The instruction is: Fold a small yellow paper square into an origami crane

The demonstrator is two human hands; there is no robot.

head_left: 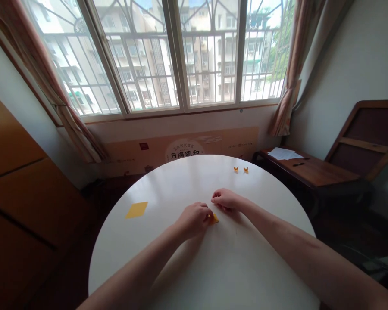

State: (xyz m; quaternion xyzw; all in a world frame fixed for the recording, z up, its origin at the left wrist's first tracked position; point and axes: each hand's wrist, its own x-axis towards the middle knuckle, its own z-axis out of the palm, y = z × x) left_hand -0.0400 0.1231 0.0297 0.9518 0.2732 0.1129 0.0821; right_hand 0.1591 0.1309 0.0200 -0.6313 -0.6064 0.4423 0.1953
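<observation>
Near the middle of the white round table (245, 275), my left hand (195, 216) has its bent fingers on a small folded piece of yellow paper (215, 219). Part of the paper is hidden beneath those fingers; a pointed corner shows at their right. Just beyond and to the right, my right hand (226, 199) is closed with curled fingers, apart from the paper, and nothing shows in it. A flat yellow paper sheet (137, 209) lies on the left side of the table. Two small folded orange-yellow paper pieces (236, 169) stand side by side near the far right edge.
Behind the table, a long printed cardboard box (194, 144) stands against the wall under the barred window (210, 56). A wooden bench (323, 170) with white papers (285, 153) on it is at the right. A wooden cabinet (16, 185) is at the left.
</observation>
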